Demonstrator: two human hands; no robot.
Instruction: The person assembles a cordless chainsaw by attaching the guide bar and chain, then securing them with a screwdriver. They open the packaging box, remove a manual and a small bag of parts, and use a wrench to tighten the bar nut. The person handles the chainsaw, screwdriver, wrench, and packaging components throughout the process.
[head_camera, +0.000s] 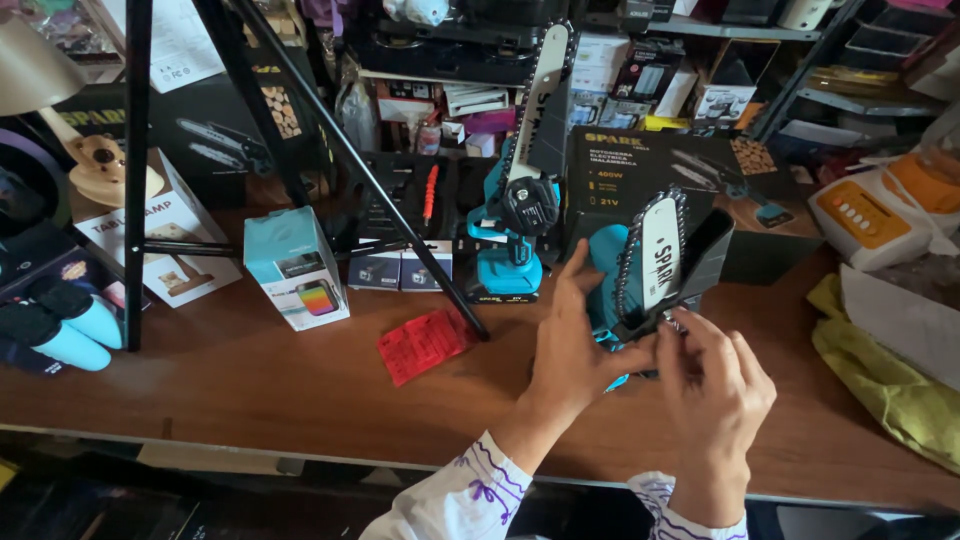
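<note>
Both hands clenched on mini chainsaw (640, 270): L hand (572, 345) on body, R hand (712, 385) w/ fingertips at bar base. Looks heavy, rigid; sharp chain, so the body seems the safest hold.

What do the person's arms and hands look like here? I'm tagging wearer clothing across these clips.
Both hands are bare: no gloves, and no rings or watch that I can make out. The left hand and right hand come out of long white sleeves with a purple embroidered or printed pattern of curling lines and small stripes near the cuffs. The right cuff shows the same purple trim.
</note>
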